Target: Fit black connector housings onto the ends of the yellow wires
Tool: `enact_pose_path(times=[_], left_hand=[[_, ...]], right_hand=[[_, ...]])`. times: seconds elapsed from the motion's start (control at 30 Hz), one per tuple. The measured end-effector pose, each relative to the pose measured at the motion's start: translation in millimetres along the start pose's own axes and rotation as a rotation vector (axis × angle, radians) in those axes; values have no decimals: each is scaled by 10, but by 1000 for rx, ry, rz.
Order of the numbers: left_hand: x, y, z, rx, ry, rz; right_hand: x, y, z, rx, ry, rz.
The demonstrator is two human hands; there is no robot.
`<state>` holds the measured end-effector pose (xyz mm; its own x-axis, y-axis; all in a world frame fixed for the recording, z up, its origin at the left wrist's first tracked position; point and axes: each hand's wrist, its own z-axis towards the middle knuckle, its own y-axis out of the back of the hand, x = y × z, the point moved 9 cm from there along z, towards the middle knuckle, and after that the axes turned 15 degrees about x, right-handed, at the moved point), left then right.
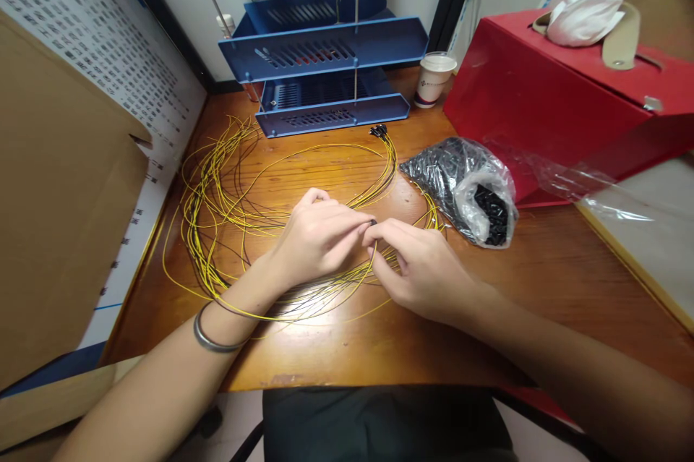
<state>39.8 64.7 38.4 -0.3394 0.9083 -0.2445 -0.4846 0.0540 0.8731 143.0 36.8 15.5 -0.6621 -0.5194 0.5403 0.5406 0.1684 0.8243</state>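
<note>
Fingers of the left hand [314, 238] and right hand [420, 267] meet tip to tip, pinching a small black connector [373, 222] on a yellow wire [303, 314] above the desk [542, 288]. More wires [217, 194] loop just beyond. The bag of black parts [466, 184] lies right. The paper cup [434, 79] bears print too small to read, as does the wall sheet [97, 35].

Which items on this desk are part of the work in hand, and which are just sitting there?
In use:
left hand and right hand, pinching a small black part between them
yellow wires
black-tipped wire ends
plastic bag of black parts

Lying about:
blue letter trays
paper cup
red box
white cloth
cardboard sheet
</note>
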Motion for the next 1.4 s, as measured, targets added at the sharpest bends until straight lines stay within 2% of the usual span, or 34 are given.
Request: enact_pose_path(times=[0.27, 0.53, 0.63, 0.8, 0.87, 1.0, 1.4], left_hand=[[14, -19, 4, 28, 18, 17], [11, 21, 4, -18, 31, -29], [45, 47, 5, -47, 75, -81], [52, 70, 9, -68, 88, -124], [52, 70, 10, -64, 85, -126], [54, 52, 13, -38, 83, -101], [75, 57, 14, -20, 117, -68]], right_hand=[[13, -7, -2, 4, -8, -12], [1, 4, 1, 17, -13, 31], [-56, 31, -14, -5, -52, 212], [-318, -9, -18, -86, -224, 808], [-379, -25, 3, -116, -258, 961], [-429, -48, 33, -122, -291, 1082], [-475, -86, 12, -130, -369, 1193]])
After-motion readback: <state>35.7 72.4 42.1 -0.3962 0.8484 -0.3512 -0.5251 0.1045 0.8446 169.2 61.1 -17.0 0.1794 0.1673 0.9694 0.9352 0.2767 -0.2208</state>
